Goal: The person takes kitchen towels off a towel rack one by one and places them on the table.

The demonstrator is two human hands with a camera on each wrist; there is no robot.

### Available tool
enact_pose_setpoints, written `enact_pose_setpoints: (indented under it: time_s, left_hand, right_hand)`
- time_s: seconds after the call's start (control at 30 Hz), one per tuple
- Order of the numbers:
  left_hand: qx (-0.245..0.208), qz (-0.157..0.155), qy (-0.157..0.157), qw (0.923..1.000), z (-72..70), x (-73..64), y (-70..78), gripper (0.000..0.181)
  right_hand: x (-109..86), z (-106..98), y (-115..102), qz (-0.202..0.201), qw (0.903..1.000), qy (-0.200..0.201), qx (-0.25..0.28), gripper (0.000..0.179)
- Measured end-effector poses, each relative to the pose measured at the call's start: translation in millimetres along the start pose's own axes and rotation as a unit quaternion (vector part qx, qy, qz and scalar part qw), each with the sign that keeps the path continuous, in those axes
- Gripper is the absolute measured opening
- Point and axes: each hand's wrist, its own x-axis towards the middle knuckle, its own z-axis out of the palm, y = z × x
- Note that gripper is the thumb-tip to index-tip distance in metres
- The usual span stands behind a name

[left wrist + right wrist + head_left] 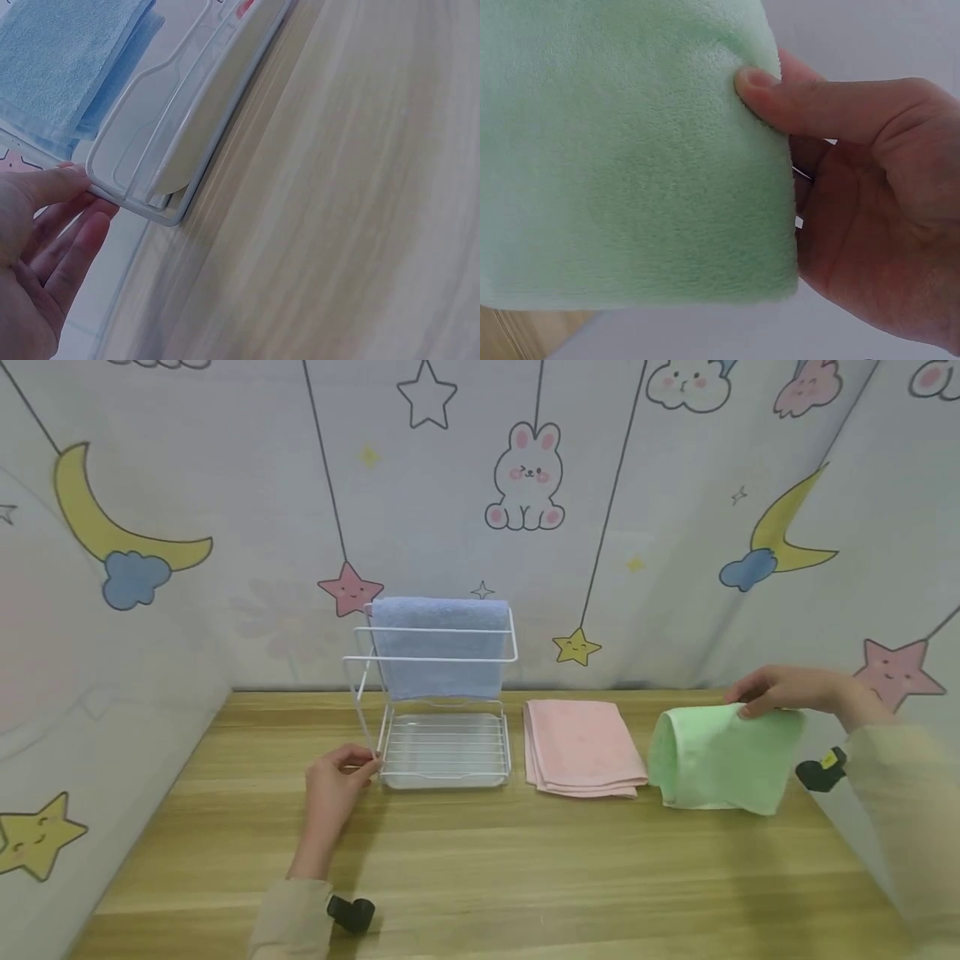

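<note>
A white wire rack with a clear tray at its base stands at the back of the table. Over its rear top bar hangs a blue towel. My left hand pinches the rack's lower left front corner; in the left wrist view the thumb and fingers grip the white wire. On the right, a folded green towel hangs from my right hand, its top edge pinched between thumb and fingers. Between rack and green towel lies a folded pink towel.
The wooden table stretches in front of the rack and towels. A pale curtain printed with moons, stars and a rabbit surrounds its back and sides. Black devices sit at both wrists.
</note>
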Motion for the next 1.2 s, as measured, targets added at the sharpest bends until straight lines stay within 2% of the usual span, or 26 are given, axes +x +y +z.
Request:
enact_pose_setpoints:
  time_s: [0.2,0.37,0.5,0.7,0.93,1.2]
  left_hand:
    - [-0.001,0.002,0.007,1.0,1.7,0.7,-1.7,0.009]
    - [-0.007,0.004,0.009,0.9999,0.8,0.1,-0.2,0.009]
    - [-0.004,0.005,0.009,0.9999,0.1,-0.2,1.0,0.009]
    - [0.002,0.003,0.003,1.0,0.3,-0.2,1.8,0.009]
    - [0.002,0.003,0.001,1.0,0.1,-0.9,4.5,0.01]
    - [0.004,0.0,-0.002,1.0,-1.2,-1.5,5.4,0.01]
  right_hand:
    - [22.8,12,-3,-0.036,0.997,0.045,-0.051,0.03]
    - [38.0,18,-2,-0.071,0.9878,0.107,-0.088,0.027]
    - [51.0,24,8,-0.079,0.9791,0.165,-0.088,0.025]
    - [70.3,37,26,-0.076,0.9688,0.222,-0.079,0.025]
    - [83.5,45,35,-0.078,0.9662,0.241,-0.046,0.026]
    - [92.4,50,32,-0.081,0.965,0.247,-0.036,0.027]
